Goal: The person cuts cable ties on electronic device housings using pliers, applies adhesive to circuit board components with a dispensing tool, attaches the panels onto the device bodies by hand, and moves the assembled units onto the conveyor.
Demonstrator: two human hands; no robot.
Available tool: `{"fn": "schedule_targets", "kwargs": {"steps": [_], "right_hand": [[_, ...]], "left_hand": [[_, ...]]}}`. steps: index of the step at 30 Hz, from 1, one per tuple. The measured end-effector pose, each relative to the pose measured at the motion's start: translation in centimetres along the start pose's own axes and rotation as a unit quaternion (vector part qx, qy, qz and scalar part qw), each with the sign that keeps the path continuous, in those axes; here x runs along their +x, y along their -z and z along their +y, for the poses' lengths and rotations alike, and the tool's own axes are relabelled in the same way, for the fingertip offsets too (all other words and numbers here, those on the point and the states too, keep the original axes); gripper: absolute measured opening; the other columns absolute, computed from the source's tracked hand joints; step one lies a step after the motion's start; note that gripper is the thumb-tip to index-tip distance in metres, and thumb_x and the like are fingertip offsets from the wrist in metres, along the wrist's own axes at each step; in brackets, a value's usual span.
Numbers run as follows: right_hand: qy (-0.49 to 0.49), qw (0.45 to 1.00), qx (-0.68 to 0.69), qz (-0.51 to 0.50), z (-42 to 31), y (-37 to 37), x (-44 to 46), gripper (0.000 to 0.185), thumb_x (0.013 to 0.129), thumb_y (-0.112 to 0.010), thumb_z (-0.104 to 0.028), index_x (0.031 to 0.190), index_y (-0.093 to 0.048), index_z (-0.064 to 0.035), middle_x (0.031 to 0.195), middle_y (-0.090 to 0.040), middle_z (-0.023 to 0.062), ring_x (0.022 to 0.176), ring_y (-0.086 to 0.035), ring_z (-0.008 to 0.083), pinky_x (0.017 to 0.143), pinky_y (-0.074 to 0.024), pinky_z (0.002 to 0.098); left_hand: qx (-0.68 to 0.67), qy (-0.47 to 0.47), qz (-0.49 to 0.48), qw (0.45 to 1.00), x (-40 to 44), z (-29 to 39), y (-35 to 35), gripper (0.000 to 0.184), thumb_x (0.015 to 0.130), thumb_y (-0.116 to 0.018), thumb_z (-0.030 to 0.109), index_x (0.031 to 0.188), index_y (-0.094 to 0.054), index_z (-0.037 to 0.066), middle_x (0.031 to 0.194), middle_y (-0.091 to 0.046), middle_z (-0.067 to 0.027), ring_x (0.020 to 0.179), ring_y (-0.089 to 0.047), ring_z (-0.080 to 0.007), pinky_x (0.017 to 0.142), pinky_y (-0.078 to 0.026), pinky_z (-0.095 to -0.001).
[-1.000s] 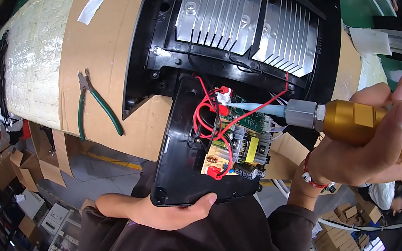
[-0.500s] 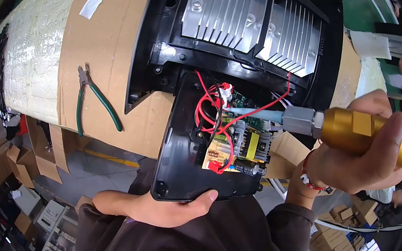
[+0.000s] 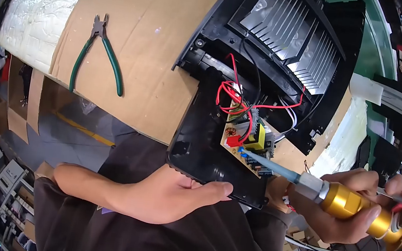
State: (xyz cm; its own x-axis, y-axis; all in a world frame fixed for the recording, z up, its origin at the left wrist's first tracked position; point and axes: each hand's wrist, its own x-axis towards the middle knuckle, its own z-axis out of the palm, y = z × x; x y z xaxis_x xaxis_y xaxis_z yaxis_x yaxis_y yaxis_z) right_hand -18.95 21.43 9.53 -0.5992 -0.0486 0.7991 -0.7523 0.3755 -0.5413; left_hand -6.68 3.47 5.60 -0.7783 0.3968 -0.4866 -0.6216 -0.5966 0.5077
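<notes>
Head camera: the left hand point(image 3: 178, 191) is clamping the lower edge of a flat black plastic panel point(image 3: 203, 148), its thumb pressing on top and its other fingers mostly hiding underneath. The right hand point(image 3: 332, 224) is gripping a gold cylindrical metal dispenser point(image 3: 345, 201), fingers and thumb wrapping its barrel. From a silver hexagonal fitting point(image 3: 310, 185), a tapered pale-blue nozzle point(image 3: 276, 169) is pointing left, its tip ending just beside a red plastic connector point(image 3: 233, 141); I cannot tell whether it is touching anything. The connector is sitting on a tan circuit board point(image 3: 235, 152), which is resting on the panel. Thin red and black wires point(image 3: 249, 126) are looping over the board, one red strand running toward a black plastic housing point(image 3: 210, 46) that is holding silver finned metal heat sinks point(image 3: 314, 64). Green-handled metal pliers point(image 3: 99, 30) are lying, handles spreading, on brown cardboard point(image 3: 144, 58).
</notes>
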Motion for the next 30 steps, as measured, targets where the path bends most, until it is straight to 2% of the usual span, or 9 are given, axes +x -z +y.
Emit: {"fn": "schedule_targets", "kwargs": {"steps": [2,5,9,11,14,24,26,28,30], "right_hand": [[-0.003,1.000,0.003,-0.001,-0.1,-0.1,-0.1,0.027,0.085,-0.053,-0.014,0.102,-0.049,0.0064,0.089,-0.061,0.0171,0.061,-0.052,0.0122,0.056,-0.0412,0.0245],[-0.006,1.000,0.003,-0.002,-0.5,0.1,-0.3,0.027,0.085,-0.053,-0.014,0.102,-0.049,0.0064,0.090,-0.061,0.0172,0.060,-0.051,0.0118,0.055,-0.0409,0.0241],[-0.010,1.000,0.007,-0.005,-0.6,0.2,-0.4,0.028,0.085,-0.053,-0.014,0.103,-0.049,0.0064,0.092,-0.062,0.0174,0.059,-0.051,0.0112,0.054,-0.0406,0.0235],[-0.012,1.000,0.008,-0.006,-0.7,0.3,-0.5,0.028,0.084,-0.054,-0.014,0.104,-0.049,0.0064,0.093,-0.062,0.0175,0.058,-0.051,0.0109,0.054,-0.0404,0.0233],[-0.014,1.000,0.010,-0.004,-0.8,0.4,-0.5,0.029,0.084,-0.054,-0.014,0.104,-0.049,0.0064,0.094,-0.062,0.0176,0.057,-0.050,0.0104,0.053,-0.0402,0.0229],[-0.025,1.000,0.012,-0.005,-1.5,1.3,-0.2,0.031,0.084,-0.054,-0.014,0.106,-0.049,0.0064,0.099,-0.063,0.0181,0.054,-0.049,0.0090,0.050,-0.0393,0.0215],[-0.033,0.999,0.008,-0.006,-1.3,1.9,0.3,0.031,0.084,-0.054,-0.014,0.107,-0.049,0.0064,0.100,-0.063,0.0182,0.054,-0.049,0.0087,0.049,-0.0391,0.0212],[-0.031,1.000,-0.004,0.003,-0.9,3.2,1.2,0.031,0.083,-0.055,-0.014,0.107,-0.049,0.0064,0.101,-0.063,0.0183,0.053,-0.049,0.0084,0.049,-0.0390,0.0210],[-0.028,0.999,-0.017,0.018,0.5,5.1,2.4,0.032,0.083,-0.055,-0.014,0.107,-0.049,0.0064,0.102,-0.063,0.0183,0.053,-0.048,0.0081,0.048,-0.0388,0.0207]], "left_hand": [[0.059,0.060,0.002,0.996,-0.2,0.4,0.1,0.013,0.095,-0.058,0.013,0.085,-0.058,0.004,0.067,-0.043,0.0097,0.060,-0.031,0.0014,0.048,-0.022,-0.0225],[-0.013,-0.013,-0.020,1.000,0.1,-0.6,-0.1,0.008,0.094,-0.058,0.009,0.090,-0.058,0.003,0.073,-0.047,0.0082,0.063,-0.036,0.0021,0.050,-0.028,-0.0203],[-0.037,0.016,0.006,0.999,0.1,-0.5,-0.7,0.007,0.094,-0.058,0.006,0.098,-0.058,0.001,0.081,-0.054,0.0052,0.071,-0.046,0.0017,0.056,-0.037,-0.0177],[-0.039,0.033,0.020,0.998,0.0,-0.6,-0.8,0.011,0.093,-0.057,0.005,0.103,-0.059,-0.001,0.087,-0.059,0.0016,0.081,-0.054,-0.0014,0.068,-0.047,-0.0183],[-0.091,0.019,0.023,0.995,0.2,-1.0,-0.8,0.016,0.093,-0.056,0.003,0.109,-0.056,-0.002,0.094,-0.061,-0.0009,0.088,-0.058,-0.0050,0.079,-0.052,-0.0226],[-0.124,-0.031,-0.032,0.991,0.1,-1.2,-0.2,0.024,0.092,-0.054,-0.002,0.116,-0.052,-0.001,0.104,-0.061,-0.0036,0.095,-0.058,-0.0087,0.085,-0.052,-0.0267],[-0.052,0.008,-0.083,0.995,0.1,0.0,0.2,0.027,0.091,-0.054,-0.004,0.117,-0.053,-0.002,0.104,-0.062,-0.0057,0.096,-0.058,-0.0106,0.086,-0.049,-0.0289],[0.200,-0.109,-0.136,0.964,0.5,0.0,2.7,0.036,0.085,-0.060,-0.001,0.119,-0.050,-0.002,0.106,-0.060,-0.0086,0.098,-0.058,-0.0146,0.087,-0.047,-0.0311],[0.426,-0.214,-0.047,0.878,0.7,-1.9,6.6,0.051,0.078,-0.065,0.002,0.124,-0.044,-0.002,0.110,-0.057,-0.0117,0.100,-0.056,-0.0199,0.087,-0.045,-0.0333]]}}
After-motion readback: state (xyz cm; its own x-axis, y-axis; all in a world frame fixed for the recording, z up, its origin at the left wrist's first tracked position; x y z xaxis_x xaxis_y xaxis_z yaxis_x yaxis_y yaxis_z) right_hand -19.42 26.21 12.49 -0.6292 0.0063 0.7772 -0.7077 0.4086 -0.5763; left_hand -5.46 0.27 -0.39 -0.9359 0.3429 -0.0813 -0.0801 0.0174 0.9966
